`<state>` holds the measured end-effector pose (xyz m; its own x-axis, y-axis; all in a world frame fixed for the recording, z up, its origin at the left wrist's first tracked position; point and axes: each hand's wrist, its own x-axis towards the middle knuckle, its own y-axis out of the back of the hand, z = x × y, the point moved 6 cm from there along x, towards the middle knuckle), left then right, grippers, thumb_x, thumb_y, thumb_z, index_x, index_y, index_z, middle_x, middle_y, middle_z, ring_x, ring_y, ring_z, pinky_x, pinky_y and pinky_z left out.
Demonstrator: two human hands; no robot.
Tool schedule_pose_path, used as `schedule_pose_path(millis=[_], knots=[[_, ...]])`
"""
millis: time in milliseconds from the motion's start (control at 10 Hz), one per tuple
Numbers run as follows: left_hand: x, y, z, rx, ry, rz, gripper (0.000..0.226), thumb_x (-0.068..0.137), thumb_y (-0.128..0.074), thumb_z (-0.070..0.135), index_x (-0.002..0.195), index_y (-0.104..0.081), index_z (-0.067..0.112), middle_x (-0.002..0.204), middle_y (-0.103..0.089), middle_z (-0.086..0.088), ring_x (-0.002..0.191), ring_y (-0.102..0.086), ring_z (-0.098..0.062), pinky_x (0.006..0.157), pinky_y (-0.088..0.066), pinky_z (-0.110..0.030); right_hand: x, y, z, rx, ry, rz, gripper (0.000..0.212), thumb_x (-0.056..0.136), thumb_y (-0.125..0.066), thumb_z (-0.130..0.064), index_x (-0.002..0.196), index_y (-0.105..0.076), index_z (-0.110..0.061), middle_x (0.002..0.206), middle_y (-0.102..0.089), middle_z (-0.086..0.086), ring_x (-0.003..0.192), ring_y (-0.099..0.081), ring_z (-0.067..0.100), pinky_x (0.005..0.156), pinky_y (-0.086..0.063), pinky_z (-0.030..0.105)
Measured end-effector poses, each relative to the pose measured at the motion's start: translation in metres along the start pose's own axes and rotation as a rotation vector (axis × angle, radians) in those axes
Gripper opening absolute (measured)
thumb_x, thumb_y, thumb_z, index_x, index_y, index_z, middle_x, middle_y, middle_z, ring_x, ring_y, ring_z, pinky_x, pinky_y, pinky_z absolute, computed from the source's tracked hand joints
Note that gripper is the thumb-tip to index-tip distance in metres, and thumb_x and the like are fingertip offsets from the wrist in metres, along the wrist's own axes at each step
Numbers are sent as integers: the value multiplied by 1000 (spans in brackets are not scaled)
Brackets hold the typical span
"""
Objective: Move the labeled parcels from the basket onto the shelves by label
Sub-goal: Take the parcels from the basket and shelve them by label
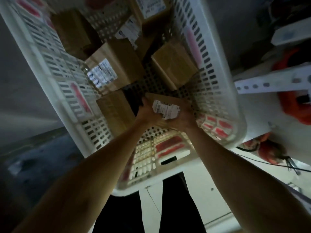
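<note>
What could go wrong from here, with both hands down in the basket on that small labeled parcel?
1. The small parcel is held by the left hand and right hand near its close edge only; it might tip or slip on lifting.
2. Its label looks crumpled and blurred, so it may be misread and shelved wrongly.
3. The basket walls are tall; the parcel could catch on the rim.

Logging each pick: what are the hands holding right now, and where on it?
Both hands hold one labeled parcel low inside the basket: the left hand grips its left edge, the right hand its right, near side.
</note>
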<state>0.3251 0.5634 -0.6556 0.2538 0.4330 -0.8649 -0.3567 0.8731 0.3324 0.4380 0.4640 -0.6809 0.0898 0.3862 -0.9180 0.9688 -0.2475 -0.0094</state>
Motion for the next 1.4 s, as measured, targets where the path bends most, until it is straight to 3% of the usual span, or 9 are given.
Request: schedule_pose_path(millis=[100,300,400,500,700,900,1100,1300,1400], knots=[[-25,5,2,-76,1,61,133,64,-81,52,155,9,16,150,-37,-23,130,-47,-44,97,-49,-49,-53,17,-32,-612,11,387,118,65,-89,-44,156,-19,-16,152,-34,25,136,-39,45,108,-39,53],[-126,32,17,-184,-118,215,135,40,-67,69,153,-7,22,143,-47,-13,132,-45,-39,104,-45,-56,-144,13,-62,-668,357,453,134,64,-88,-52,158,1,-22,153,-32,18,132,-41,40,103,-42,54],[-181,36,21,-180,-192,340,126,70,-82,46,157,6,23,155,-27,-17,144,-20,-44,117,-19,-57,-203,12,-70,-706,478,444,130,64,-82,-67,155,1,-26,144,-40,18,124,-49,38,95,-49,47],[-226,39,18,-168,-226,431,129,67,-87,43,158,4,27,139,-34,-14,129,-39,-33,105,-37,-45,-251,12,-62,-712,459,402,136,52,-68,-87,156,-1,-31,144,-42,16,125,-49,35,94,-45,42],[-300,45,5,-152,-301,575,138,54,-89,46,157,1,30,139,-47,-15,127,-50,-32,101,-47,-54,-316,2,-45,-652,585,471,117,67,-87,-48,153,-9,-40,131,-44,14,117,-50,32,93,-54,53],[-337,48,-26,-91,-313,612,126,63,-88,35,157,-4,27,147,-45,-10,88,-64,-11,104,-45,-52,-340,-15,-39,-712,528,482,115,70,-80,-59,154,-4,-40,146,-41,18,122,-54,40,93,-54,58],[-336,27,-57,22,-209,495,128,61,-88,42,156,-2,31,147,-43,-11,124,-53,-35,102,-48,-45,-343,-34,-2,-703,513,407,109,70,-86,-46,152,-18,-26,132,-54,11,112,-60,34,90,-55,49],[-338,6,-84,-110,-246,603,129,53,-81,59,154,-15,15,142,-45,-12,129,-45,-31,109,-40,-52,-340,-33,5,-658,537,405,98,69,-90,-34,144,-30,-16,132,-43,15,116,-52,34,95,-48,43],[-361,-21,-92,-401,-219,711,131,63,-92,27,157,-2,7,153,-31,-10,144,-24,-26,119,-26,-49,-336,-31,5,-591,548,371,88,69,-90,-35,133,-35,-11,122,-50,9,111,-56,31,92,-51,43]])
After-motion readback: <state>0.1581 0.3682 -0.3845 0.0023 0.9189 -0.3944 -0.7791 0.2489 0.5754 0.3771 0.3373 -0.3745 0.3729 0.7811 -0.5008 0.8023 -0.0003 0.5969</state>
